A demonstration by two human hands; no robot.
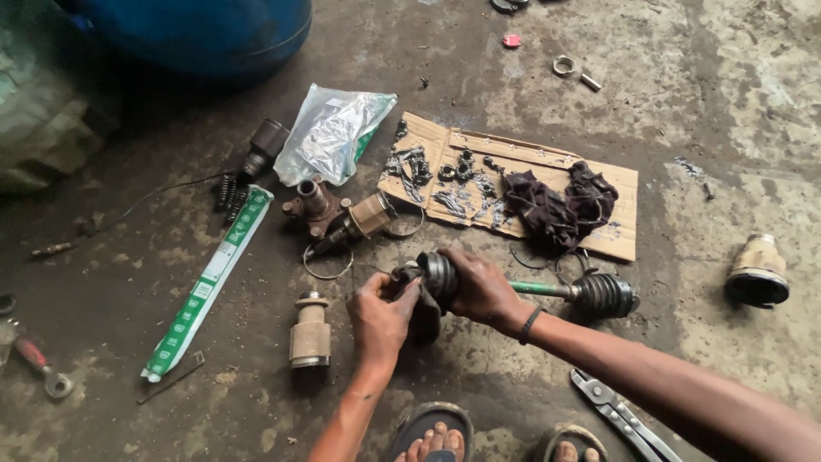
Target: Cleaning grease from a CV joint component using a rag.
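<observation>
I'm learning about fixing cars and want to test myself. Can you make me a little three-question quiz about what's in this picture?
1. True or false: the right hand grips the dark rubber boot at one end of the axle shaft.
2. What does the left hand press against that boot? A) a hammer B) a dark rag C) a spring
3. What lies on the cardboard sheet besides grease and small parts?

Key: 1 true. 2 B. 3 a crumpled dark cloth.
</observation>
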